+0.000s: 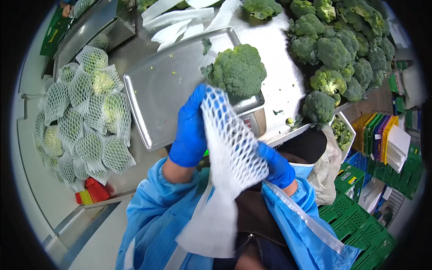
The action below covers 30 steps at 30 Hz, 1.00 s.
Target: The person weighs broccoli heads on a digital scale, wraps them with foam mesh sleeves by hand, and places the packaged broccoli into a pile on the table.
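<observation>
In the head view, the left hand [190, 128] and right hand [278, 166] are curled shut around a white net [231, 155] with no broccoli in it. One bare broccoli [240, 72] sits by the metal tray's [166, 94] right edge. Netted broccoli [85, 114] fill the surface's [275, 49] left edge, done; a big pile [335, 49] by its right edge is still bare.

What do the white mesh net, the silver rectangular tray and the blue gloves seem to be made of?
White mesh net: probably foamed plastic, matte, with thick, pliable-looking strands.
Silver rectangular tray: metal, likely stainless steel, given its dull sheen and bright edge reflections.
Blue gloves: thin and rubbery, perhaps nitrile, smooth, fitting closely.
</observation>
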Available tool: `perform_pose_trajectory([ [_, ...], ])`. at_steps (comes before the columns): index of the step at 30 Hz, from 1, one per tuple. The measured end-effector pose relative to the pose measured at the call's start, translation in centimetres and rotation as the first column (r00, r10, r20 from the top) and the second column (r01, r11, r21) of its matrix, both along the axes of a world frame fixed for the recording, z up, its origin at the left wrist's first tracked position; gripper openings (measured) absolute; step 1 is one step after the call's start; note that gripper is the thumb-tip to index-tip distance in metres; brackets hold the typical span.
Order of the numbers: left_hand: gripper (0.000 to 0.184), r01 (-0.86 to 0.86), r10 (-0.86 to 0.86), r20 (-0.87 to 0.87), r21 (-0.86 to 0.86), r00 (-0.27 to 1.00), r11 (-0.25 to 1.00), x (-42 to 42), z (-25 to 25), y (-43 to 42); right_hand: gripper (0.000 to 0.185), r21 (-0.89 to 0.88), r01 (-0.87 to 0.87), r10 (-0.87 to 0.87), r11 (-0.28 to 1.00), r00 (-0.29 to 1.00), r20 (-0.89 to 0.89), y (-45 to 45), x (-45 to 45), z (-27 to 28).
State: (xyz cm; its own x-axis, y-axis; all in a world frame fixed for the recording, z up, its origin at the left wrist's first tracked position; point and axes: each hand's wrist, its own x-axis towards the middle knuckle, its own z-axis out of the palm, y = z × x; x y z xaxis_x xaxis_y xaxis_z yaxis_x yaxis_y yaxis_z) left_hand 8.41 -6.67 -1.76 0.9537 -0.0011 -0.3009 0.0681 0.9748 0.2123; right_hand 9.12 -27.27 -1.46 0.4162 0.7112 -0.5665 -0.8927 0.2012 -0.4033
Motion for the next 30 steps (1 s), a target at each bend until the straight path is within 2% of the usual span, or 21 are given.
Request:
perform_pose_trajectory([
  [1,0.025,0.026,-0.015,-0.102,0.105,0.995,0.994,-0.8,0.1,0.0,0.050,0.058,-0.219,0.211,0.974,0.969,0.127,-0.2,1.0,-0.3],
  [3,0.026,0.316,-0.200,-0.282,0.467,0.938,0.826,-2.7,-1.1,-1.6,0.042,0.119,0.102,-0.114,0.988,0.989,0.097,-0.3,2.3,1.3],
  [4,0.026,0.322,-0.215,-0.267,0.474,0.939,0.819,-2.8,-1.7,-1.7,0.034,0.147,0.256,-0.250,0.955,0.967,-0.056,-0.8,3.5,0.6],
  [5,0.025,0.337,-0.208,-0.276,0.595,0.938,0.730,-2.9,-2.3,-1.4,0.030,0.337,0.317,-0.306,0.887,0.948,-0.087,-0.8,4.6,0.6],
  [7,0.024,0.340,-0.180,-0.289,0.792,0.940,0.507,-3.0,-3.6,-0.1,0.032,0.304,0.335,-0.301,0.892,0.941,-0.156,-1.3,5.4,0.3],
  [8,0.024,0.332,-0.161,-0.291,0.864,0.943,0.378,-2.9,-4.2,0.8,0.030,0.259,0.240,-0.235,0.936,0.971,-0.051,-1.7,5.7,-0.2],
  [9,0.023,0.318,-0.140,-0.292,0.917,0.946,0.240,-2.7,-4.2,1.6,0.032,0.138,0.028,-0.056,0.990,0.978,0.202,-2.2,6.8,0.1],
  [10,0.023,0.301,-0.115,-0.290,0.948,0.950,0.099,-2.4,-4.1,2.1,0.035,-0.112,0.056,0.024,0.992,0.792,0.610,-1.6,7.5,0.1],
  [11,0.025,0.228,0.005,-0.229,0.970,0.973,0.082,-1.8,-3.9,2.8,0.039,-0.321,0.186,0.206,0.929,0.462,0.863,-0.8,8.1,0.0],
  [12,0.028,0.155,0.122,-0.161,0.986,0.979,0.056,-0.5,-3.1,3.3,0.046,-0.362,0.359,0.248,0.860,0.326,0.912,-0.2,8.7,-0.3],
  [14,0.029,0.045,0.215,-0.037,0.999,0.976,-0.030,2.0,-5.0,3.3,0.045,-0.200,0.568,0.042,0.798,0.279,0.959,1.9,10.1,-1.0],
  [16,0.036,-0.083,0.309,0.088,0.996,0.947,-0.030,3.3,-7.3,2.7,0.043,-0.203,0.635,0.021,0.745,0.282,0.959,3.7,11.7,-2.8],
  [17,0.036,-0.088,0.300,0.093,0.996,0.949,-0.031,3.4,-7.6,2.7,0.042,-0.263,0.584,0.048,0.768,0.357,0.933,3.8,12.1,-5.1],
  [18,0.034,-0.025,0.301,-0.026,0.986,0.953,0.162,3.4,-7.9,2.9,0.038,-0.180,0.612,0.050,0.770,0.223,0.974,4.5,12.4,-5.9],
  [19,0.033,0.037,0.285,-0.144,0.937,0.948,0.348,3.3,-8.0,3.2,0.038,-0.175,0.614,0.046,0.769,0.220,0.974,4.3,11.9,-4.4],
  [21,0.035,-0.207,0.280,0.088,0.876,0.956,0.435,2.3,-8.2,5.0,0.036,-0.195,0.549,0.111,0.813,0.182,0.977,3.4,9.9,-0.5],
  [22,0.035,-0.204,0.280,0.084,0.878,0.956,0.434,1.6,-7.2,4.8,0.037,-0.131,0.532,0.088,0.837,0.105,0.991,3.6,8.7,0.6],
  [24,0.052,-0.154,0.178,-0.003,0.488,0.984,0.859,0.0,-1.9,3.7,0.042,-0.179,0.413,0.202,0.893,-0.012,0.979,3.3,6.8,3.9],
  [25,0.060,-0.116,0.123,-0.016,0.222,0.992,0.968,-0.3,0.6,3.1,0.045,-0.208,0.341,0.247,0.917,-0.075,0.966,3.3,6.2,5.0],
  [27,0.057,-0.150,0.171,-0.027,0.364,0.985,0.919,0.4,4.1,1.2,0.047,-0.197,0.352,0.244,0.915,-0.094,0.965,4.2,5.0,5.7],
  [30,0.056,-0.107,0.122,-0.017,0.373,0.992,0.922,0.3,4.7,0.8,0.048,-0.279,0.278,0.325,0.919,-0.133,0.936,4.2,4.5,7.8],
])
